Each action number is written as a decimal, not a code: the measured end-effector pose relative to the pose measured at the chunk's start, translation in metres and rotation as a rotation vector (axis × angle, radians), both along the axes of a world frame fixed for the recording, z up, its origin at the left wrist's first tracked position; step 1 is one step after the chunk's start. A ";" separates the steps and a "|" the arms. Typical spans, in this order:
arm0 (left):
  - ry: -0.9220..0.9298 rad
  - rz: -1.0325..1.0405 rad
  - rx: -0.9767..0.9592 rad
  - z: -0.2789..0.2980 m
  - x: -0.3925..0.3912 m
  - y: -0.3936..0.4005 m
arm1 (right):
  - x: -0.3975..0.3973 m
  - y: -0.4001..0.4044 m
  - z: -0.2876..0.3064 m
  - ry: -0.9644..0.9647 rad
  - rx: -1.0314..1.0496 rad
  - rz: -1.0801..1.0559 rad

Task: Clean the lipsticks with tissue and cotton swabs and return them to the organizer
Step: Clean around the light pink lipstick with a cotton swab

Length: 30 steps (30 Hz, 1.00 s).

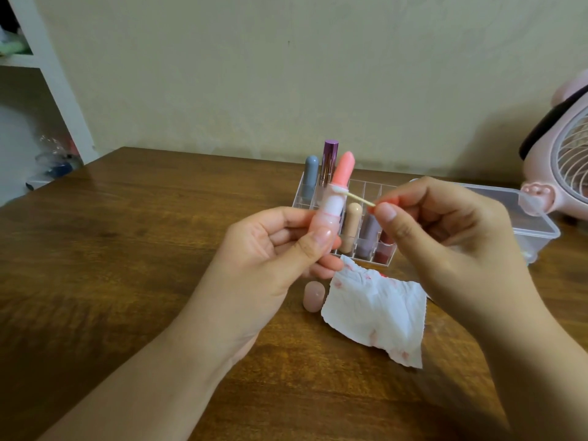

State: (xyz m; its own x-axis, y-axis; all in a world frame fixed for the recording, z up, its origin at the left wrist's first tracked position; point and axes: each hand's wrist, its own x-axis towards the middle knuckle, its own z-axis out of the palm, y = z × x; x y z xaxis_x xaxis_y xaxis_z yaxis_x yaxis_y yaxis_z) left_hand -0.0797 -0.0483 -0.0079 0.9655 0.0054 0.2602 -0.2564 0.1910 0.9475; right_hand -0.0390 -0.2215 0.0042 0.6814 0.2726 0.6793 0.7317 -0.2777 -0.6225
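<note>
My left hand [280, 246] grips the open pale-pink lipstick tube [334, 198] above the brown wooden table [127, 249], its long axis near upright and the coral bullet pointing up, tilted slightly right. My right hand [445, 233] pinches a thin wooden cotton swab [361, 198], which lies almost level with its tip touching the tube's rim, in front of the clear acrylic organizer [375, 189].

I see my left hand [270, 249] and right hand [445, 237] bare, forearms unsleeved, fingers [386, 213] with short, unpainted nails.
</note>
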 end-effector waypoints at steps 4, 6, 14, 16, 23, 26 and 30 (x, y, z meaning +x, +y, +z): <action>-0.010 0.025 -0.015 0.000 0.001 0.000 | -0.001 0.004 -0.002 0.007 -0.060 0.016; -0.002 0.016 -0.022 0.001 0.001 0.000 | -0.001 0.004 -0.003 0.030 -0.060 0.027; 0.026 0.001 -0.033 0.001 0.001 0.001 | 0.001 0.002 -0.002 0.058 -0.077 0.010; 0.029 0.009 -0.027 0.000 0.001 0.001 | 0.001 0.001 -0.002 0.032 -0.099 -0.004; 0.030 -0.009 -0.008 0.000 0.000 0.001 | 0.001 -0.002 -0.001 -0.034 -0.043 -0.062; 0.023 -0.014 -0.011 0.000 0.001 0.001 | 0.001 0.000 -0.001 -0.024 -0.053 -0.035; 0.020 -0.020 -0.044 -0.001 0.001 0.002 | 0.001 0.002 -0.003 -0.016 -0.095 0.001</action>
State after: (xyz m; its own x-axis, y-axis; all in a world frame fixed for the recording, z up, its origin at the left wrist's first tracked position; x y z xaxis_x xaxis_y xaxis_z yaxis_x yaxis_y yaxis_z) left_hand -0.0788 -0.0463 -0.0094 0.9707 -0.0029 0.2404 -0.2329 0.2370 0.9432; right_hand -0.0385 -0.2197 0.0013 0.6705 0.3372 0.6609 0.7415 -0.3344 -0.5817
